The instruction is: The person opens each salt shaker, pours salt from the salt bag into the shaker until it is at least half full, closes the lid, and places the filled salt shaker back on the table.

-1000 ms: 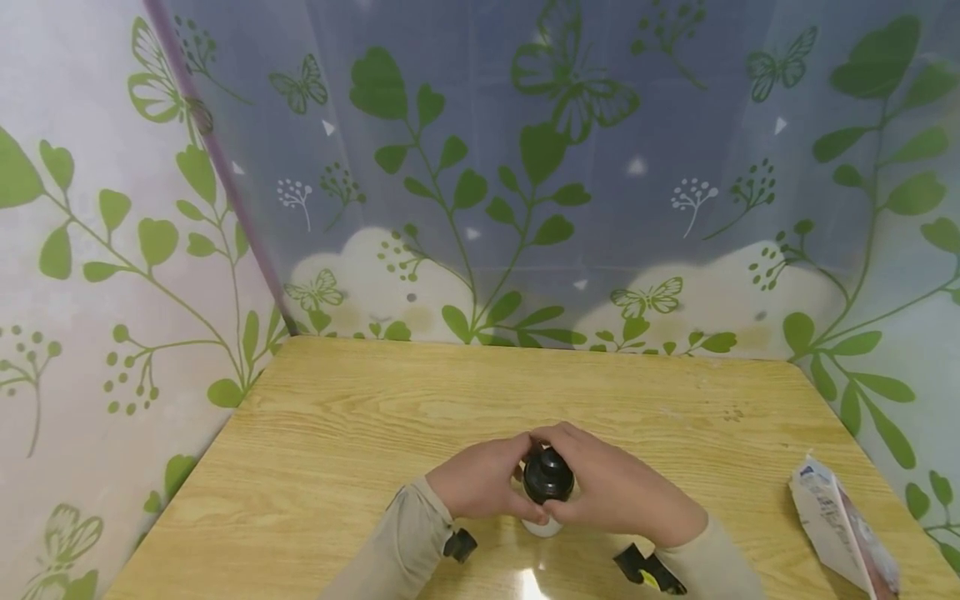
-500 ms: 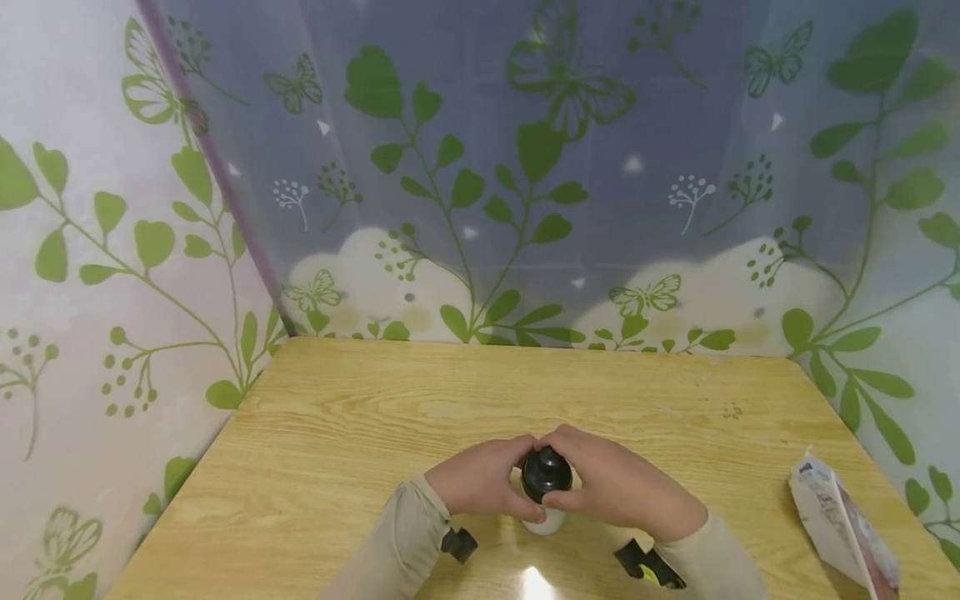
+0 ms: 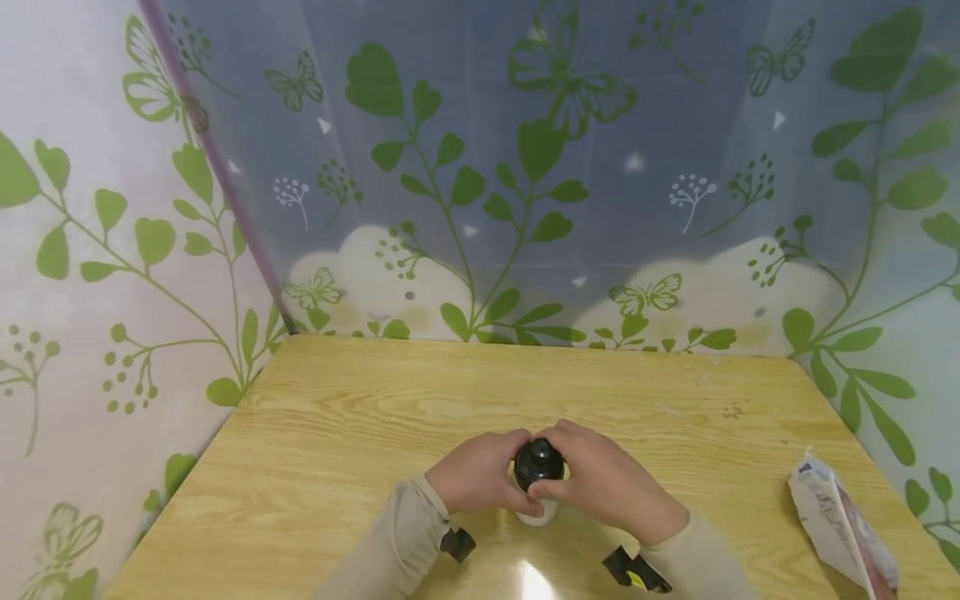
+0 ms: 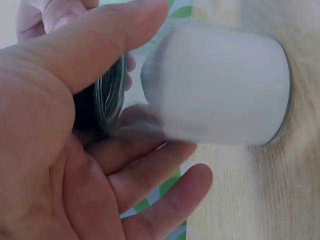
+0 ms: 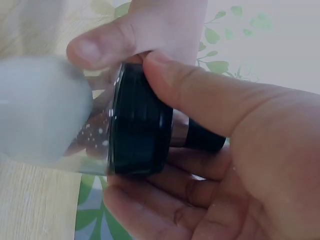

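A clear jar (image 4: pixel 225 85) with white contents stands on the table in front of me, its upper part see-through. Its black lid (image 5: pixel 140 125) carries a narrower knob on top, also seen from above in the head view. My left hand (image 3: pixel 476 473) holds the jar near its neck, thumb on one side and fingers on the other. From the other side my right hand (image 3: pixel 611 479) grips the lid, with the thumb on its rim and the fingers bent beneath it in the right wrist view. Both hands meet around the lid, hiding part of the jar.
A white and brown plastic packet (image 3: pixel 840 525) lies at the right of the wood-grain table (image 3: pixel 360 417). Patterned curtains (image 3: pixel 465 167) close off the back and both sides. Black wrist-camera pieces (image 3: pixel 636 571) hang by the sleeves.
In the head view, the lid and my right hand have shifted slightly left and away from me. My left hand still holds the jar, and the packet lies where it was.
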A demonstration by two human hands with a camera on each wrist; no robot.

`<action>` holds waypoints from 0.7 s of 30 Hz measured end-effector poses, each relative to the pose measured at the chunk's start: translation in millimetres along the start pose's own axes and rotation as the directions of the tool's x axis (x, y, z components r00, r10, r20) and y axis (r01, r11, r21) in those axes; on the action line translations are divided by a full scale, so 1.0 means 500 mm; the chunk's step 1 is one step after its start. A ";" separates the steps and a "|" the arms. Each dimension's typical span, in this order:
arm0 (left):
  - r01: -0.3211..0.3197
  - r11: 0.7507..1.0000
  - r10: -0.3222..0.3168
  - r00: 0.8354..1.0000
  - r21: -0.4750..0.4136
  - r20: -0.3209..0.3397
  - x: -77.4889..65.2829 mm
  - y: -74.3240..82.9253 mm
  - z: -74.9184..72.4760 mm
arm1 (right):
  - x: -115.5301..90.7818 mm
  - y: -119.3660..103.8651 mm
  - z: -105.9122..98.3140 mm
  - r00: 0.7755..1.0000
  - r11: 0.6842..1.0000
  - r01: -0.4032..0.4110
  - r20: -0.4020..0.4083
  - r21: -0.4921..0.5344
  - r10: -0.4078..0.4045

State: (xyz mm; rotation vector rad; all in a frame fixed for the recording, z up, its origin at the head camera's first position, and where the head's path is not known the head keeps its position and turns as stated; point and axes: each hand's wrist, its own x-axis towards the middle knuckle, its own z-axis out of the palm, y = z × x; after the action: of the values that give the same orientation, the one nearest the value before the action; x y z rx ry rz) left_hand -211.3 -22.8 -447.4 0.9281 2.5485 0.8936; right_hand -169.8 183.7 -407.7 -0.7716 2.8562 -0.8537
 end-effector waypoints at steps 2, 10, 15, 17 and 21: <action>0.009 1.000 -0.009 1.000 -0.003 -0.024 -0.001 0.004 0.004 | 0.001 -0.003 -0.001 1.000 1.000 -0.021 -0.005 0.007 0.021; 0.050 0.999 -0.049 0.992 0.006 -0.119 -0.003 0.013 0.023 | -0.004 -0.024 0.001 0.994 0.996 -0.084 -0.066 -0.004 0.083; 0.081 0.996 -0.076 0.984 0.024 -0.158 -0.004 0.021 0.032 | -0.007 -0.031 0.011 0.987 0.992 -0.122 -0.113 -0.025 0.118; 0.089 0.995 -0.081 0.980 0.040 -0.183 -0.004 0.026 0.037 | -0.009 -0.032 0.019 0.981 0.989 -0.144 -0.132 -0.027 0.139; 0.120 0.993 -0.111 0.969 0.025 -0.222 -0.010 0.030 0.053 | -0.016 -0.037 0.035 0.971 0.982 -0.185 -0.161 -0.030 0.178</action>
State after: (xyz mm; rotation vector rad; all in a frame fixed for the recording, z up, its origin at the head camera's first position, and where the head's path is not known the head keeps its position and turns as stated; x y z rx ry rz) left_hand -188.4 -5.2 -457.9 0.7171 2.7824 0.9639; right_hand -150.9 165.6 -413.7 -0.4546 3.0340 -0.8644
